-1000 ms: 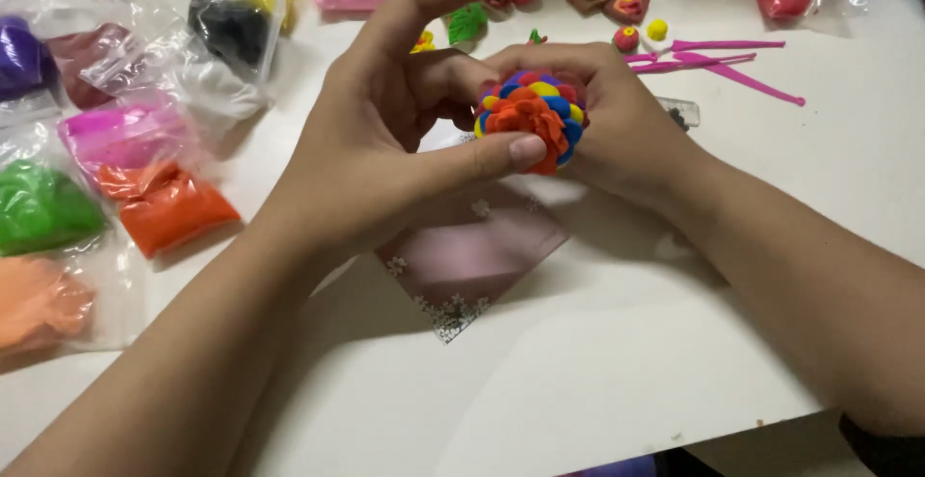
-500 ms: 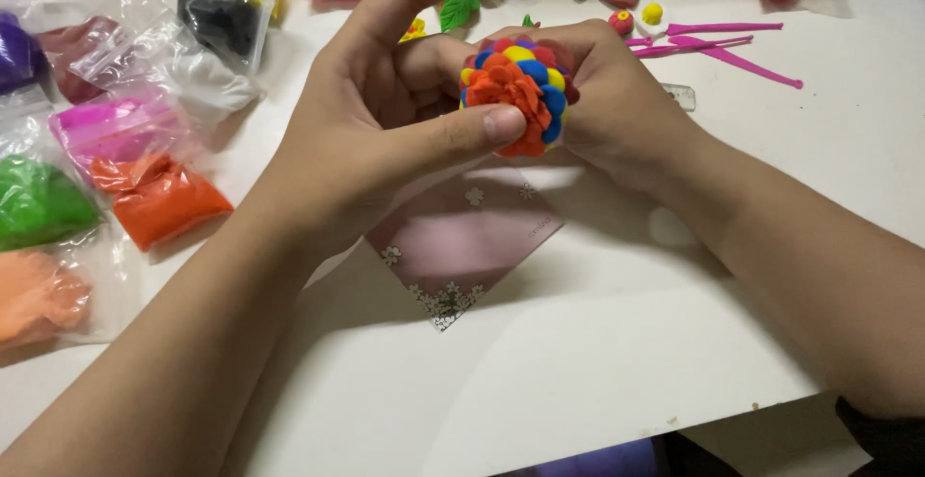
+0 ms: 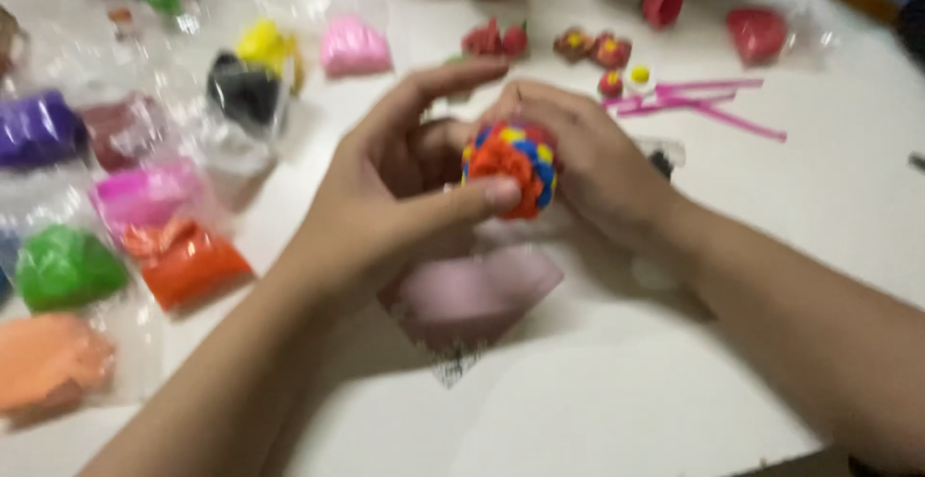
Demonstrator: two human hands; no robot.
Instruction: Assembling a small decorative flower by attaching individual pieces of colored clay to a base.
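Head view, frame motion-blurred. Both hands raised just above a white table [image 3: 597, 410], meeting at frame centre. Between them: a clay ball [image 3: 511, 166], multicoloured, with orange, red, blue and yellow petal-like pieces on its surface. Left hand [image 3: 405, 198] grips the ball from the near side, thumb pressed across its lower front, index finger stretched over the top. Right hand [image 3: 597, 164] cups the ball from behind and the right, fingers curled round it. Ball is held clear of the table, directly above a flat mauve bag of clay [image 3: 472, 294] lying below the hands. Left of the hands, clear bags of clay lie close together: orange-red bag [image 3: 188, 265], green bag [image 3: 66, 267], magenta bag [image 3: 145, 196], peach bag [image 3: 48, 361], purple bag [image 3: 37, 128], black bag [image 3: 241, 92], yellow bag [image 3: 270, 48], pink bag [image 3: 355, 45]. Beyond the right hand: pink sticks [image 3: 703, 101], several, overlapping; small clay flowers [image 3: 593, 48] just left of them; red clay in a bag [image 3: 756, 34] farther right.
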